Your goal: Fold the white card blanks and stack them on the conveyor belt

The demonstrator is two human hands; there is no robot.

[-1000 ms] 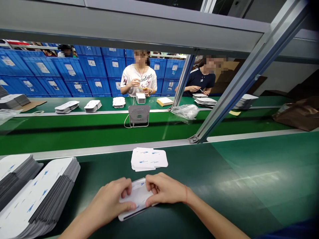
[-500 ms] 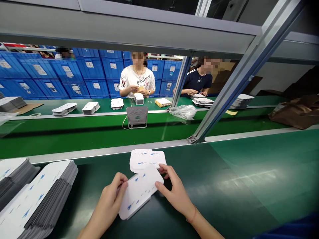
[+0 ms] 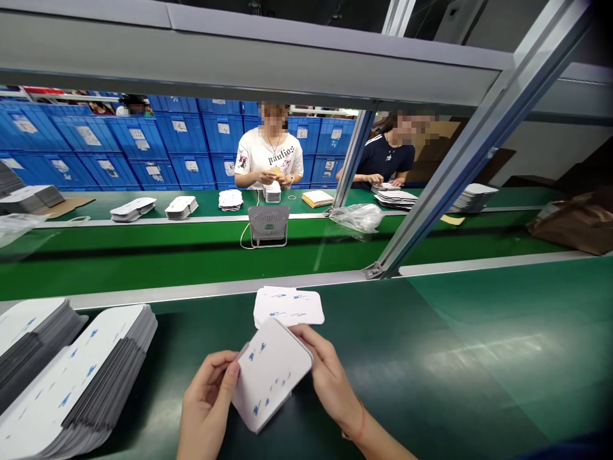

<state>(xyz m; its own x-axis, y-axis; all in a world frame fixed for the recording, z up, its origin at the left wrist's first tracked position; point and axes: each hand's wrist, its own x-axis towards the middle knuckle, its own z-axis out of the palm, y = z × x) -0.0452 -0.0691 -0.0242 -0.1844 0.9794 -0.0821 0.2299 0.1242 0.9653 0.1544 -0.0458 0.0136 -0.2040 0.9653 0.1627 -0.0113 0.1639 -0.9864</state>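
Observation:
A few white round-cornered adhesive sheets [image 3: 272, 370] with blue print are tilted up in front of me, a corner of another showing beneath the top one. My left hand [image 3: 211, 390] pinches their left edge between thumb and fingers. At the right edge, my right hand [image 3: 330, 377] grips them, with some of its fingers hidden behind. Just beyond lies a small overlapping pile of similar white sheets [image 3: 290, 306] on the dark green table. To my left stands a long slanted stack of sheets [image 3: 83, 377] with grey edges, beside a second stack [image 3: 33, 326].
A metal post [image 3: 445, 166] rises diagonally at the right from the table's rail. Across the green belt [image 3: 143, 262] stand a small grey fan [image 3: 268, 225], a plastic bag [image 3: 357, 217] and several sheet stacks. Two people work there before blue crates [image 3: 182, 134].
My two hands have tilted the sheets up towards me. The right hand's fingers have moved from the far pile to behind the sheets' right edge. The view has shifted slightly left.

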